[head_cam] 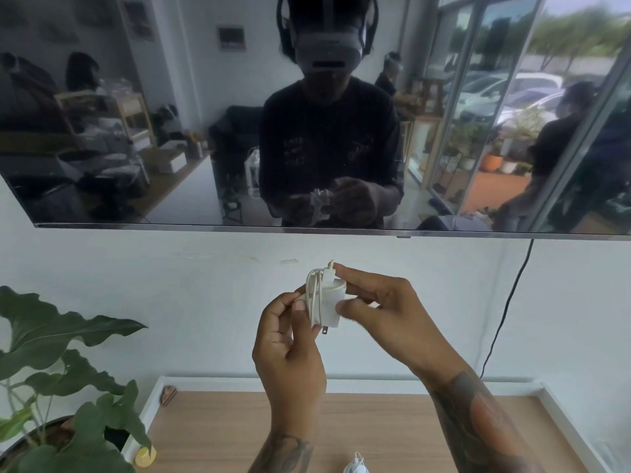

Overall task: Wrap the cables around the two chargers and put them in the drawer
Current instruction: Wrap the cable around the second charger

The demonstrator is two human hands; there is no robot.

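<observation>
Both hands (290, 339) (379, 312) are closed on one charger (329, 307), held upright. Cable (312, 295) loops lie at its 9 o'clock side; the plug end (329, 269) is pinched at 12 o'clock by right fingertips.

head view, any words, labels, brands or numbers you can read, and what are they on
None can be read.
Shirt print, mirrored in the TV: blurred light lettering, unreadable.
Charger in the hands: no marking visible.
Second charger at the bottom edge: mostly cut off, no text visible.
Framed pictures reflected in the TV: too dim to tell.
</observation>
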